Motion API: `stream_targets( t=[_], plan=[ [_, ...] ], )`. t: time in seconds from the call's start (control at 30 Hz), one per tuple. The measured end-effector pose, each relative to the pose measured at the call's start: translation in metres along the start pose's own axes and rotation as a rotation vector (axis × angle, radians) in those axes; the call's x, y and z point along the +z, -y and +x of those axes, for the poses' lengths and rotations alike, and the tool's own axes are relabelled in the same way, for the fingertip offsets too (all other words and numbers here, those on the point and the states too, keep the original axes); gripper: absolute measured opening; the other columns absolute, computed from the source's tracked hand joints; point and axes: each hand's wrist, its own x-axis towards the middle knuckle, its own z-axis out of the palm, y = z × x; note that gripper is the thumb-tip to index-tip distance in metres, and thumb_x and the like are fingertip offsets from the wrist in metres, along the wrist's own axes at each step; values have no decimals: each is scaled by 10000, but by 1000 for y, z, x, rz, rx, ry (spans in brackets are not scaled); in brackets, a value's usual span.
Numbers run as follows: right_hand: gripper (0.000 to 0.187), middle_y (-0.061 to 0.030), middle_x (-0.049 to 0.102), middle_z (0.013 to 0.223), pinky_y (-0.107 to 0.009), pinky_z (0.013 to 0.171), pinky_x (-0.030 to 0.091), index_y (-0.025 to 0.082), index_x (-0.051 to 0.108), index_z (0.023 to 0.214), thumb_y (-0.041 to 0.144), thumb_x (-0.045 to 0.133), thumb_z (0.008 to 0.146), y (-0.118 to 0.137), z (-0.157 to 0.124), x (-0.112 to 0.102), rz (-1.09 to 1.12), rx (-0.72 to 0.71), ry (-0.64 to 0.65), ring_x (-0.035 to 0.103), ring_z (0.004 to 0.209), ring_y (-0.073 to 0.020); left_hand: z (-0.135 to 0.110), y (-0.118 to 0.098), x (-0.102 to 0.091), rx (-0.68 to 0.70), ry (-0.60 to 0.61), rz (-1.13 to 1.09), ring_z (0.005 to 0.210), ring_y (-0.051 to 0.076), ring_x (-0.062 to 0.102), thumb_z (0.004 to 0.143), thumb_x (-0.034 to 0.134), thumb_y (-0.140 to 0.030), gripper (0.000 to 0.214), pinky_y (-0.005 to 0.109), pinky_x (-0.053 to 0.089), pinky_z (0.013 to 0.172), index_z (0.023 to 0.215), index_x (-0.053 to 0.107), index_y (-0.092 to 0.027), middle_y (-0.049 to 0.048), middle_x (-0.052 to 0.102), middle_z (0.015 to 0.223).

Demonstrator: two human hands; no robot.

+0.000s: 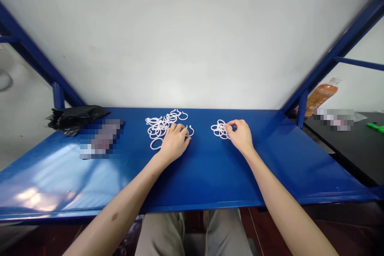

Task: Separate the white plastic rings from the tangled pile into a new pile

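A loose heap of several white plastic rings [160,126] lies on the blue table [210,168], left of centre. My left hand [175,142] rests palm down on the right side of that heap, fingers curled over a ring. A smaller bunch of white rings [219,129] lies right of centre. My right hand [241,135] touches this bunch, thumb and fingertips pinched on its right edge.
A crumpled black plastic bag [75,118] sits at the table's back left, with a blurred object [100,139] beside it. Blue frame posts rise at both back corners. An orange bottle [322,94] stands beyond the right post, by a black table [354,148].
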Motion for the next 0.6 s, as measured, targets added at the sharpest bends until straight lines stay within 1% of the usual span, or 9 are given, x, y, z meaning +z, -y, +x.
stream_targets(
  t=[0.13, 0.23, 0.33, 0.4, 0.6],
  plan=[
    [213, -94, 652, 987, -415, 891, 453, 221, 708, 847, 398, 591, 864, 1, 0, -3, -24, 0, -15, 581, 956, -268, 0, -2, -1, -17, -14, -32, 1099, 306, 526, 940, 587, -267, 104, 454, 451, 950, 942, 663, -196, 110, 639, 1176],
    [214, -104, 663, 990, -428, 899, 450, 213, 714, 857, 380, 583, 881, 3, 0, -4, -40, -16, -42, 565, 964, -277, 0, -5, -2, -41, 2, -47, 1086, 317, 535, 932, 612, -292, 101, 454, 452, 910, 920, 645, -198, 112, 666, 1121],
    [209, -108, 671, 983, -435, 899, 453, 205, 710, 862, 360, 574, 900, 6, -2, -5, -30, -85, -88, 551, 964, -282, 0, -6, -3, -45, 23, -33, 1042, 311, 549, 930, 623, -296, 100, 441, 443, 879, 895, 614, -202, 96, 688, 1015],
    [202, -105, 673, 984, -438, 904, 456, 206, 707, 873, 351, 571, 912, 10, -4, -5, -14, -150, -114, 544, 970, -283, 1, -7, -4, -47, 19, -35, 1027, 304, 555, 923, 637, -296, 105, 428, 439, 865, 913, 591, -203, 86, 690, 982],
    [164, -86, 689, 967, -432, 874, 479, 218, 684, 880, 324, 572, 937, 19, -9, -5, 36, -287, -145, 551, 966, -275, 1, -9, -4, -34, -14, -110, 1029, 295, 565, 911, 671, -333, 215, 437, 448, 881, 1013, 546, -191, 88, 689, 1044]
  ],
)
